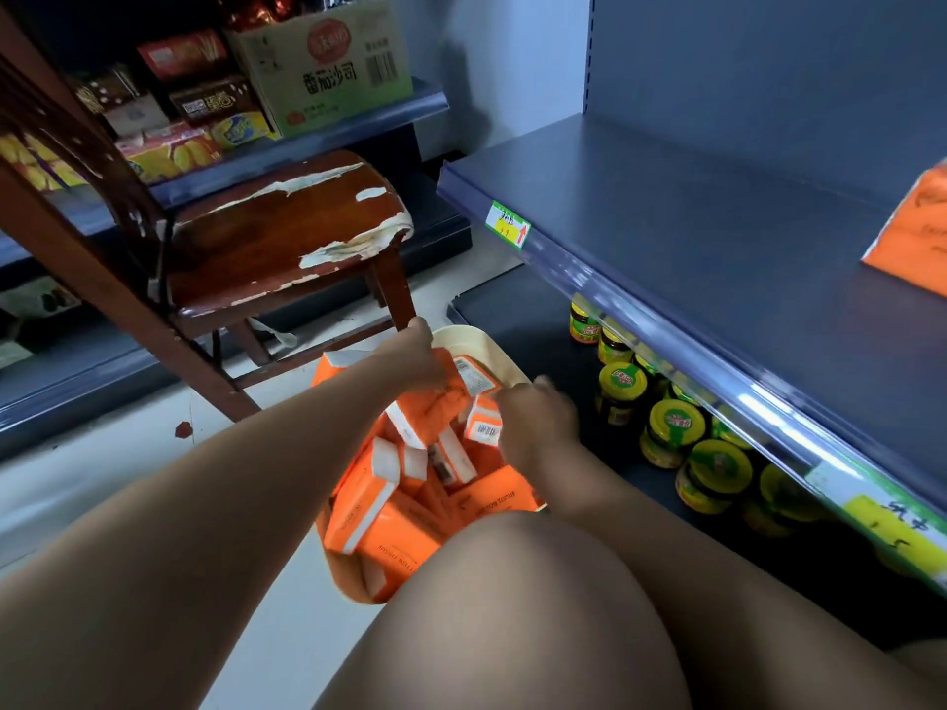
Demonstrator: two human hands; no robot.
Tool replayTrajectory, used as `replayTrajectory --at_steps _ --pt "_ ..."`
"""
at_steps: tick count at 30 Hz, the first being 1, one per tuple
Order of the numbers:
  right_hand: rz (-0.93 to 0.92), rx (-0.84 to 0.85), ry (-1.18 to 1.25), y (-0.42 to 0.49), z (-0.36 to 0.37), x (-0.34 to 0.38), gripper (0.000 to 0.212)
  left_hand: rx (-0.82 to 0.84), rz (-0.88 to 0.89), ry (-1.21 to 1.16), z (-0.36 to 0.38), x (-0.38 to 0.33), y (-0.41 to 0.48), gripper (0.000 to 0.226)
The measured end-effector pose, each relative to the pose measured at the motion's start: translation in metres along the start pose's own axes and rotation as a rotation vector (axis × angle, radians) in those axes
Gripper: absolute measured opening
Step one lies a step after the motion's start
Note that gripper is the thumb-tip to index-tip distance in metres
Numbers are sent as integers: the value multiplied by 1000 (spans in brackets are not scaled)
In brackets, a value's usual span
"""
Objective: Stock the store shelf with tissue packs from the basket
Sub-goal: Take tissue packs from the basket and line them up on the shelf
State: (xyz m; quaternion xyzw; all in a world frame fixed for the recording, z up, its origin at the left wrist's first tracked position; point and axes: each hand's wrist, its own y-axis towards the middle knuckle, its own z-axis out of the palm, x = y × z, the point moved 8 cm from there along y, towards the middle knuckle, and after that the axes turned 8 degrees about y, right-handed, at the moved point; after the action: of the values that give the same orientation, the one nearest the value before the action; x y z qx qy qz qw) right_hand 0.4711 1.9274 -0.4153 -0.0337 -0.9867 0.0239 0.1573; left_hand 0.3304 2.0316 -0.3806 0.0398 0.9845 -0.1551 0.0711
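Pick step. Left hand (417,358) grip curled round tissue pack (435,402) atop pile in basket (469,335) on floor. Right hand (538,427) at neighbouring pack; its grip hidden, cannot tell. Next, likely: lift clear, carry up-right onto shelf (717,222).

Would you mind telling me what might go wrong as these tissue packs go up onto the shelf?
The right hand works close to the yellow-lidded jars; a swing upward might knock one over. The left hand grips a soft tissue pack, which might crumple. The other packs lie jumbled in the basket, so some may spill.
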Motion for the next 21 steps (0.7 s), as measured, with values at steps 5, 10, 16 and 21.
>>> replayTrajectory --at_steps 5,10,16,21 --pt "106 -173 305 -12 -47 -3 23 -102 -116 -401 -48 26 -33 41" --pt "218 -222 870 -30 -76 -1 22 -128 -166 -820 -75 52 -80 41" --pt "259 -290 1348 -60 -132 13 16 -141 -113 -1005 -85 65 -139 24" --pt "59 -434 1109 -94 -189 20 34 -123 -102 -1165 -79 62 -170 18"
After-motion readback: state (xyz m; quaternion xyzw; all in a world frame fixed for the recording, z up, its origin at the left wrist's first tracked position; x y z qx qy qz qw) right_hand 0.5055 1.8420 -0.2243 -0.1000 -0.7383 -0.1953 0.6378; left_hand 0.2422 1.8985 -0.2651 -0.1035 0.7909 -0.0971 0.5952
